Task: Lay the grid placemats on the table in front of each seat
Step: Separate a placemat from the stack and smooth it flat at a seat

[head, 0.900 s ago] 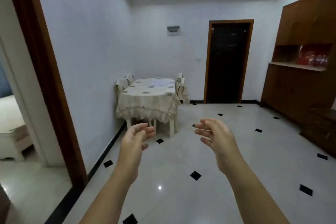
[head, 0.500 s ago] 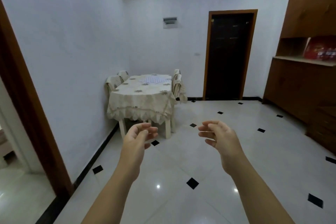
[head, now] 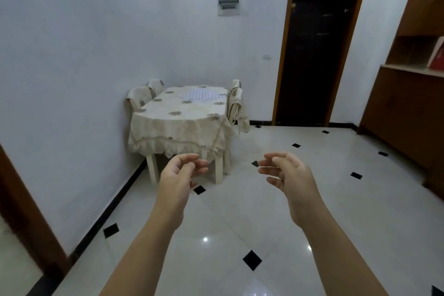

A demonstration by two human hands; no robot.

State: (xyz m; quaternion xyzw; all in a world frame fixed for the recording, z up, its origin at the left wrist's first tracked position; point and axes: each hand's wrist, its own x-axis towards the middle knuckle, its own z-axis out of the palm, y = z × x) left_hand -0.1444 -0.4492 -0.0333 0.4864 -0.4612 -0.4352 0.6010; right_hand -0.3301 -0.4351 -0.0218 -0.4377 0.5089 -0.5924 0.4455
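Note:
A dining table [head: 179, 125] under a cream flowered cloth stands against the left wall, some way ahead of me. White grid placemats [head: 204, 95] lie in a loose pile near its far end. Chairs with cream covers stand on the left side [head: 140, 97] and the right side [head: 236, 101]. My left hand [head: 179, 174] and my right hand [head: 289, 174] are held out in front of me over the floor, well short of the table. Both hands hold nothing and their fingers are loosely curled and apart.
A glossy white tiled floor [head: 264, 211] with small black diamonds stretches between me and the table. A dark door [head: 317, 60] is in the far wall. Brown wooden cabinets [head: 408, 108] line the right side. A brown door frame [head: 26, 211] is at my left.
I have moved forward through the doorway into the room. The table is nearer and larger, and the door frame has slid to the left edge. Both hands keep their pose.

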